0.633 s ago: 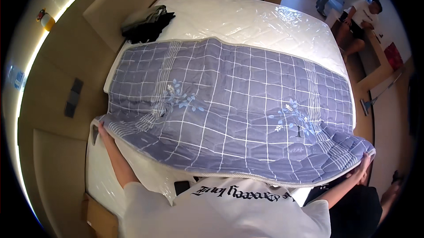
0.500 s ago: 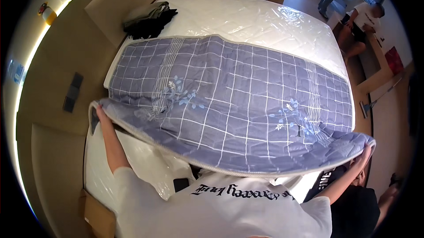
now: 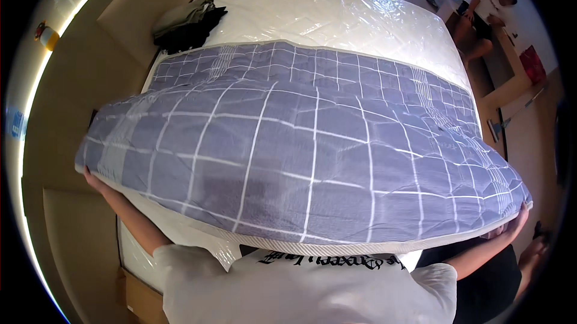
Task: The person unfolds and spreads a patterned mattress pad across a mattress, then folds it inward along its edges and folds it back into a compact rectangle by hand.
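Note:
A blue-grey quilted mattress pad (image 3: 282,156) with white check lines bulges up in front of me, its near edge raised in my hands. My left hand (image 3: 91,177) is closed on the near left corner, the fingers partly hidden by the cloth. At the opposite corner my right hand (image 3: 520,216) grips the pale edging. The far part of the pad lies on a white mattress (image 3: 324,12) wrapped in clear plastic. Some of the mattress also shows under the near edge, by my left arm.
Folded dark clothes (image 3: 189,27) lie at the mattress's far left. A person in dark clothing (image 3: 484,276) is close by my right arm; another sits at the far right (image 3: 485,9). A long-handled floor tool (image 3: 497,127) stands right of the bed. Bottles (image 3: 47,37) line the left ledge.
Both hands have spread apart and moved lower in view, still holding the corners. The near part of the pad has billowed up, hiding the printed leaf patterns seen before.

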A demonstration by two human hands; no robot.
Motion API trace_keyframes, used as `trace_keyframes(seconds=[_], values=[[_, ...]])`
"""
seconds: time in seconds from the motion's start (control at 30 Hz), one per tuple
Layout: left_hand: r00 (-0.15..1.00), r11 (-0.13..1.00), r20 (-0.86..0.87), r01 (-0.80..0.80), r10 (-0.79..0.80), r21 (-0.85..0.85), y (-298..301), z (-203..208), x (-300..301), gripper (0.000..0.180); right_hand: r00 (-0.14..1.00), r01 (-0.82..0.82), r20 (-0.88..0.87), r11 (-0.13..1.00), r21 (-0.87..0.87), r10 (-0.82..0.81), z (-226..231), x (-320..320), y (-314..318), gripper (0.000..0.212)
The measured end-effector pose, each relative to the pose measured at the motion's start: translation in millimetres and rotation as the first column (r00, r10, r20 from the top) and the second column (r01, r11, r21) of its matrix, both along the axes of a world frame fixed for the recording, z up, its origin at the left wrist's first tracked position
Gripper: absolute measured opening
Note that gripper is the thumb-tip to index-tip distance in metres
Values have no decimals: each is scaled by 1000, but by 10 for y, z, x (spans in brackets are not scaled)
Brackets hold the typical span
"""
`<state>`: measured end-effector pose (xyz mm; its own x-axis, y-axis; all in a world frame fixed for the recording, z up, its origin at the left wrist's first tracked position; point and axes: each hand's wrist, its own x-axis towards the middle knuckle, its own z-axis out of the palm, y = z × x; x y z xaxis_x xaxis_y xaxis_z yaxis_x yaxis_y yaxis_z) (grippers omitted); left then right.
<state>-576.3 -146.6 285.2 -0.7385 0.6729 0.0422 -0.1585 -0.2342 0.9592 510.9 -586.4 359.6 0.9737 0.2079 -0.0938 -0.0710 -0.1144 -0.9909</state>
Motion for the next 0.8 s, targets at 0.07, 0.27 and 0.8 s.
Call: trace_keyframes(seconds=[0.07,0.27,0.8], values=[[998,997,50,-20,23,-71,-297,-245,-80,48,989,-43,122,951,-306,84,0,259,-299,38],[993,942,45,-85,106,-323,-342,-252,21,51,985,-152,34,944,-293,169,58,-87,341,33],[961,970,142,243,-236,-34,2510,-1446,807,27,960,-214,-172,975,52,220,-1576,1055,2284,17]])
